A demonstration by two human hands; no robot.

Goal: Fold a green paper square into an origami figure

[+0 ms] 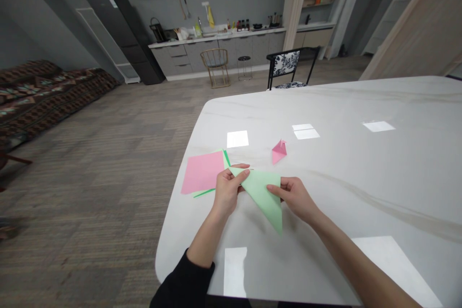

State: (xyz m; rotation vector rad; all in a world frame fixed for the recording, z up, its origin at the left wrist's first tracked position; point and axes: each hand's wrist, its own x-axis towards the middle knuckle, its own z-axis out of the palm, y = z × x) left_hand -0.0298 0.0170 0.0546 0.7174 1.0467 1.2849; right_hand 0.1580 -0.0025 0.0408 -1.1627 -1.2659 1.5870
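Note:
A light green sheet of paper (263, 189), folded into a triangle, is held up between my two hands above the table. My left hand (228, 186) pinches its left corner, thumb on top and fingers behind. At the right edge, my right hand (290, 193) grips the paper between thumb and fingers. One point of the triangle hangs down toward me. Just left of my left hand lies a stack of square paper (202, 171), pink on top with green edges showing beneath. Beyond the green triangle sits a small folded pink paper piece (279, 151).
The white marbled table (353, 154) has rounded corners and bright light reflections. A black-framed chair (291, 68) with a patterned back stands at its far side. Farther off are a gold chair (215, 65), a stool (244, 65), a kitchen counter (202, 53) and a dark fridge (128, 38).

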